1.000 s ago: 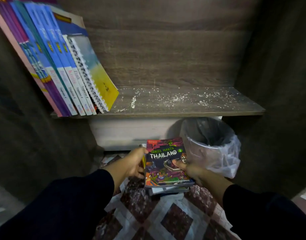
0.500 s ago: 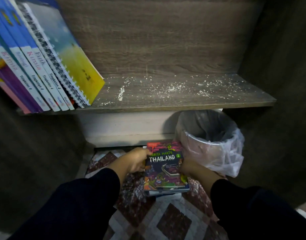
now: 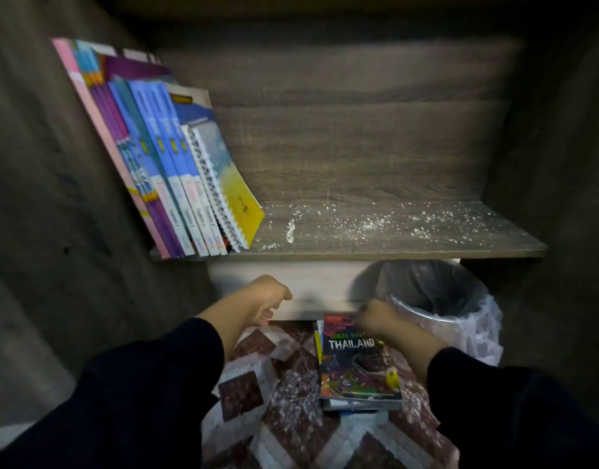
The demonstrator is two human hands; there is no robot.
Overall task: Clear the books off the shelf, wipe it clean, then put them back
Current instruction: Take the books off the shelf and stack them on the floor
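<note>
1. The shelf (image 3: 375,243) carries a row of books (image 3: 162,164) at its left end, all leaning left against the side wall; the outermost on the right is a spiral-bound notebook (image 3: 223,184) with a yellow lower cover
2. The bare part of the shelf to the right of the books is strewn with white crumbs or powder (image 3: 359,221)
3. Below the shelf, a small stack of books (image 3: 357,370) lies on a patterned floor covering (image 3: 284,394); the top cover reads "THAILAND"
4. The left hand (image 3: 262,297) is raised off the floor, apart from the stack, with its fingers curled inward and nothing seen in them
5. The right hand (image 3: 375,316) is over the far edge of the stack's top book; its fingers are curled, but whether they grip the cover I cannot tell
6. A bin lined with a clear plastic bag (image 3: 440,306) stands just right of the stack, under the shelf
7. Both arms wear dark sleeves (image 3: 149,384)
</note>
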